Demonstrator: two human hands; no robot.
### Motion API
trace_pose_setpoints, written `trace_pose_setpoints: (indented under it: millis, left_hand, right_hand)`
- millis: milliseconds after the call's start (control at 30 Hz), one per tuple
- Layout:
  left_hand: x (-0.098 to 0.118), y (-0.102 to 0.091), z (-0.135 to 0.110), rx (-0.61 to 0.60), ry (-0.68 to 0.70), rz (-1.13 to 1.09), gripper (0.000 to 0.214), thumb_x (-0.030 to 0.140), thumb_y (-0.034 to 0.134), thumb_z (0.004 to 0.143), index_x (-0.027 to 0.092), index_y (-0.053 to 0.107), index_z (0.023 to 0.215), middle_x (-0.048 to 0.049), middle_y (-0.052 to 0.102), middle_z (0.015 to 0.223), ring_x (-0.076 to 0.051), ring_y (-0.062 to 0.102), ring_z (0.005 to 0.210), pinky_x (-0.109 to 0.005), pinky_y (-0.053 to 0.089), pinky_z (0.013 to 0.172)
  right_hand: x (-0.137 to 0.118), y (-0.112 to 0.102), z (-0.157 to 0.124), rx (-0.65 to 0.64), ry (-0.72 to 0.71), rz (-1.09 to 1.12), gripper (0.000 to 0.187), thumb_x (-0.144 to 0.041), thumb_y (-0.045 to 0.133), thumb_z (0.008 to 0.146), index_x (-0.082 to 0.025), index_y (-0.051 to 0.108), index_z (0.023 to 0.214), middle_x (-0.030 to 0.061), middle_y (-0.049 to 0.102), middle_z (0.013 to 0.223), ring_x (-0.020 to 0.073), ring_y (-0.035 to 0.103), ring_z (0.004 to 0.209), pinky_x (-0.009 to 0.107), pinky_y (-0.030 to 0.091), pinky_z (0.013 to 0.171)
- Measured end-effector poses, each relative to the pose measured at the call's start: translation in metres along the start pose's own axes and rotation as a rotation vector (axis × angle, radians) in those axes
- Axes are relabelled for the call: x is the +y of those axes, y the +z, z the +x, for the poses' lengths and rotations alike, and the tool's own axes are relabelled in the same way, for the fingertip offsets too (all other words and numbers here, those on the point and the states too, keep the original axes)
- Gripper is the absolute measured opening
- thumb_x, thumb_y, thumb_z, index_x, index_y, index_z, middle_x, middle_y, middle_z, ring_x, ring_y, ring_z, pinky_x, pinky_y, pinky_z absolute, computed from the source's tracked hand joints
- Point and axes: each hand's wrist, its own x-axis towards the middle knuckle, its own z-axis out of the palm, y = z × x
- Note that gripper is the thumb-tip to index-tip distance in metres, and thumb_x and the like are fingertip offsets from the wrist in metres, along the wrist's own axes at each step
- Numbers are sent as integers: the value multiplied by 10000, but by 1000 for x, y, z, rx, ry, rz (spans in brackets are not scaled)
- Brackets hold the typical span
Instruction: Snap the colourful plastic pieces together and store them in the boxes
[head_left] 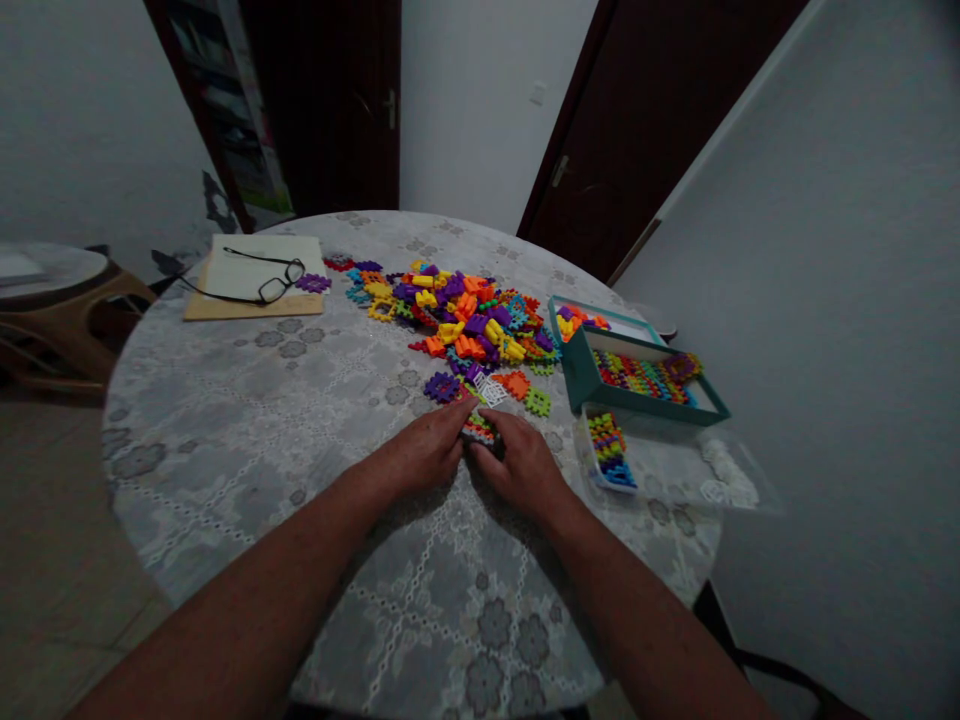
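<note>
Both of my hands meet near the middle of the round table [225,440]. My left hand [429,450] and my right hand [525,465] are closed together around a small cluster of joined coloured plastic pieces [480,430]. Just beyond the fingers lie a white piece [491,388], a purple piece [441,386], an orange piece [516,383] and a green piece [537,402]. Farther back spreads a big pile of interlocking pieces [465,315] in yellow, orange, purple and green.
A teal box [581,375] with sorted pieces stands at the right, with a clear plastic tray [679,470] holding a stacked strip in front of it. Glasses [274,285] rest on a notebook [232,275] at the back left. Two dark doors stand behind.
</note>
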Motion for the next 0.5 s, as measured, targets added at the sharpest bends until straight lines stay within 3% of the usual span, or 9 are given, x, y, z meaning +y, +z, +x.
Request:
trace_pose_setpoints:
  millis: [267,400,500]
  left_hand:
    - [-12,2,3,49,65,-16,665,217,527,965,199,491,1629,-170,650,1586,-328,631,1457,-519,501,1249]
    - [-13,2,3,89,53,3,614,291,528,995,201,535,1601,-169,653,1584,-346,650,1437,-527,512,1240]
    - [-16,2,3,129,67,-7,612,326,524,1017,192,528,1614,-178,666,1564,-345,662,1422,-523,526,1226]
  right_hand:
    - [-11,-8,10,-85,-23,-181,257,-265,674,1004,-185,664,1247,135,706,1186,288,636,1121,434,539,1000]
    - [-10,-9,12,-123,21,-205,262,-267,715,950,-197,638,1191,109,702,1149,266,640,1058,387,524,940]
    - [-11,-20,11,-103,66,-175,286,-294,739,935,-211,631,1186,91,714,1130,252,650,1027,363,513,901]
